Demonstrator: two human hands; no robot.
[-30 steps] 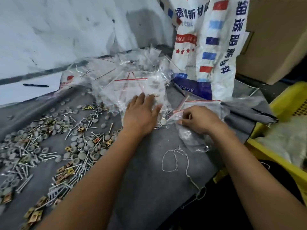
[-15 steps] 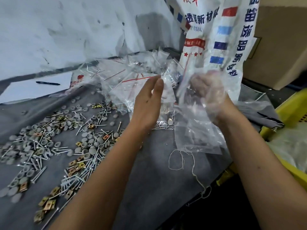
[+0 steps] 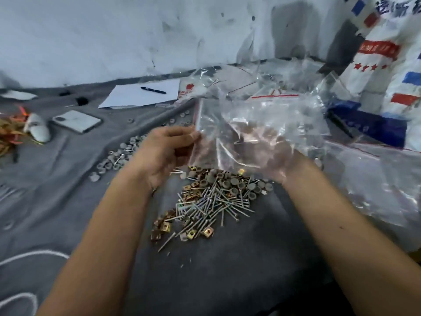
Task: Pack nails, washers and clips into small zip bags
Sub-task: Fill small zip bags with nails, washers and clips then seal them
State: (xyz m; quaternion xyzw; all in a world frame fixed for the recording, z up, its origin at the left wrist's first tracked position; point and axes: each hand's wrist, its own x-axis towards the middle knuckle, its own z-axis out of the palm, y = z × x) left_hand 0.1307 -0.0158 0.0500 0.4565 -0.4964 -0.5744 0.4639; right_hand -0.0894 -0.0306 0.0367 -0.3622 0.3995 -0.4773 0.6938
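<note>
Printed sack (image 3: pixel 387 55) shows blurred Chinese characters, red stars; unreadable.

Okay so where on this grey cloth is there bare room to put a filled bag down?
Bare grey cloth lies near you between the forearms, below the nail and clip pile. More lies left of the left hand, below the phone. It is crowded behind the zip bag and at right, under loose plastic.

We hold a clear zip bag (image 3: pixel 246 133) above the nail pile (image 3: pixel 211 201): left hand (image 3: pixel 166 151) pinches its edge, right hand (image 3: pixel 268 156) is inside it.
</note>
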